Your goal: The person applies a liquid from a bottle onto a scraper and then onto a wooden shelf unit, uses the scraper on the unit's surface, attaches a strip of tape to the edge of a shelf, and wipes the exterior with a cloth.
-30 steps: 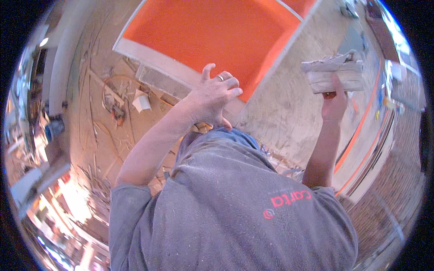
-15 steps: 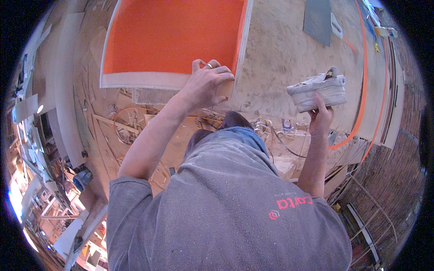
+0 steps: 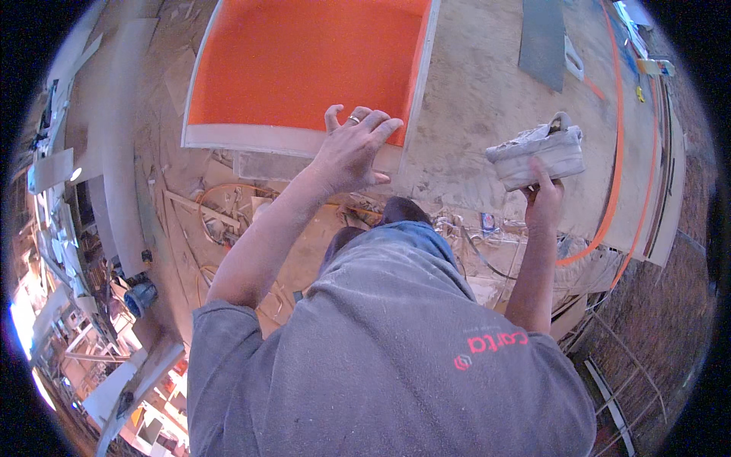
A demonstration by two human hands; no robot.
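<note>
My left hand (image 3: 354, 152) hovers by the near right corner of a shallow orange-faced box or panel (image 3: 304, 61) with pale edges. Its fingers are spread and curved, with nothing between them; whether a fingertip touches the pale edge I cannot tell. To the right, my right hand (image 3: 544, 199) grips a dusty off-white block-shaped thing (image 3: 537, 164) from below. This block has a creased, layered side, and a small dark opening and a grey tab show on its top. Its exact kind is unclear.
The box rests on a dusty worktop (image 3: 472, 91). Farther right lie a dark grey board (image 3: 541, 46), a white-handled tool (image 3: 574, 57) and an orange strap-like line (image 3: 615, 152). Wood scraps (image 3: 205, 209) and cables litter the ground below the near edge.
My left hand has opened wider and drawn slightly away from the box's corner. The whole view has shifted a little; my right hand still holds the off-white block.
</note>
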